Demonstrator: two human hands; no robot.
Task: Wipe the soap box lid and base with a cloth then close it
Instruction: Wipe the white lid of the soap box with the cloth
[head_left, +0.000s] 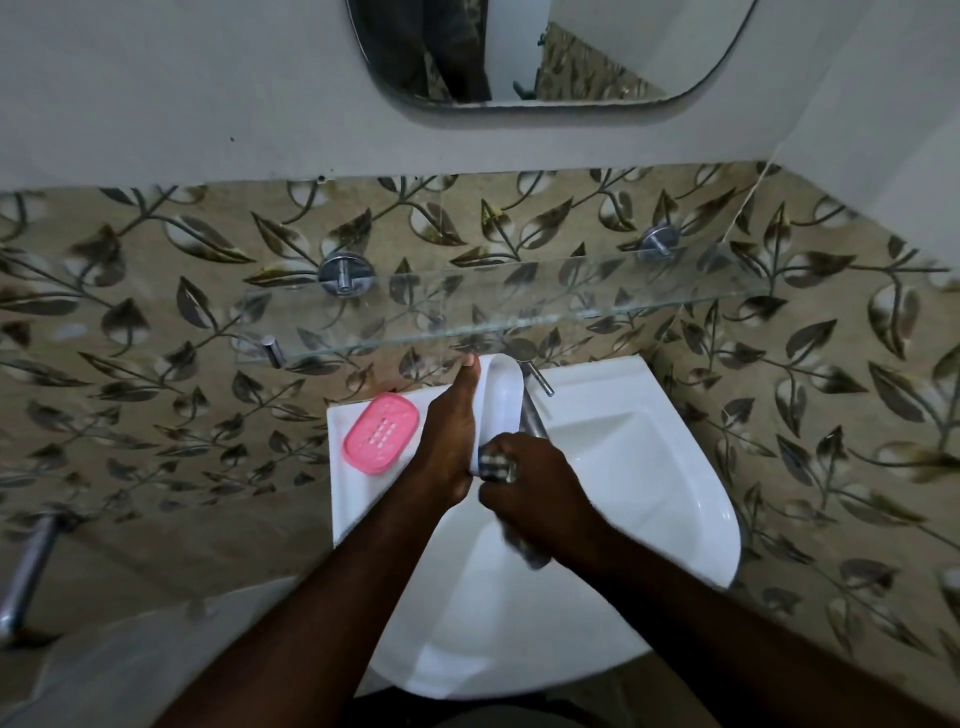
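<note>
Far left on the sink (363, 504) ledge lies the pink soap box base (381, 432), slotted face up, flat & clear of both hands. It's prob. parked there to stay out of the way yet w/in reach for closing; can't tell if it's been wiped. Next, the left hand (447, 441) holds the white soap box lid (501, 395) up over the back of the basin, on edge w/ its hollow side facing right. The thumb is laid along the lid's long edge, and the other fingers are hidden behind it, so presumably clamped round the back. That grip steadies the lid & turns the inside toward the wiping hand. The tap (532, 410) is just behind/beside the lid, not running as far as I can see. Right hand (530, 493): fingers bunched tight on the grey checked cloth (493, 464), pressing a wad of it vs. the lid's near end, w/ the spare tail hanging below the wrist over the bowl. Judgement: mid-wipe on the lid; base & closing not yet done. Working over the bowl means drips fall into the sink.
</note>
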